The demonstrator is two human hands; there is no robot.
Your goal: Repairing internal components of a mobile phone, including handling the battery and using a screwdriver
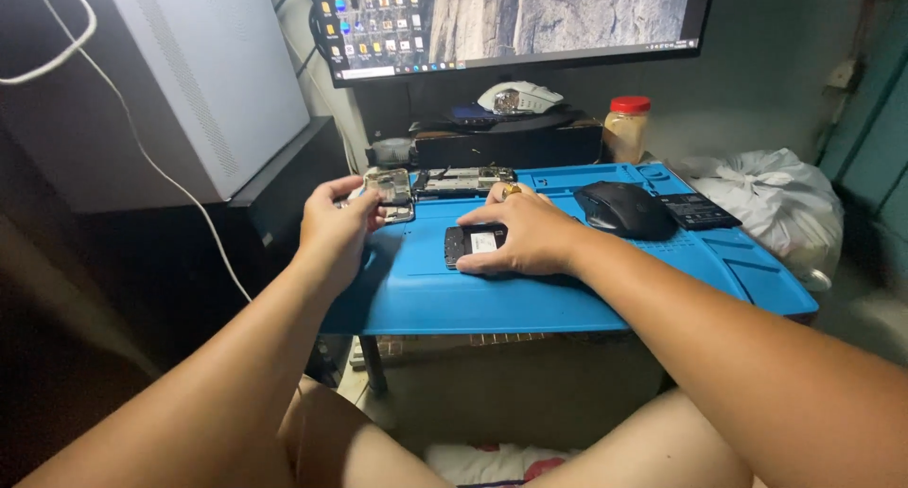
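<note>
My right hand (526, 235) is covering a black phone part (473, 243) lying on the bright blue mat (605, 280). A black mouse (624, 210) is sitting beside a red-lidded jar (627, 127).

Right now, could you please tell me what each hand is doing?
Left hand: grip closed on a phone frame.
Right hand: resting flat on a black phone part on the blue mat, pressing it rather than gripping.
</note>
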